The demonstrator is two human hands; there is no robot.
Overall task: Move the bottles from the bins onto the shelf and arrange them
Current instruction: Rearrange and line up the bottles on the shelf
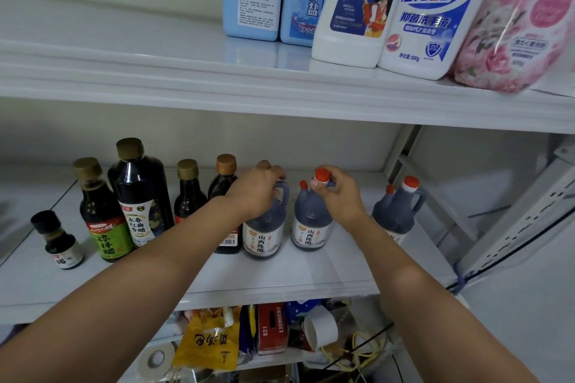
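Observation:
Three dark vinegar jugs with red caps stand in a row on the white middle shelf (295, 270). My left hand (258, 193) grips the top of the left jug (263, 235), hiding its cap. My right hand (337, 193) pinches the neck of the middle jug (309, 227) just under its red cap. The third jug (396, 213) stands alone to the right. Left of the jugs stand several dark sauce bottles: a tall one (141, 193), a green-labelled one (104, 218), a small one (60, 242) and two medium ones (189, 196).
The upper shelf (155, 78) carries blue, white and pink detergent bottles (429, 15) at its right end. Below the middle shelf lie a yellow bag (208, 342), a red box (272, 329), tape rolls and cables. A perforated metal upright (513, 227) runs at the right.

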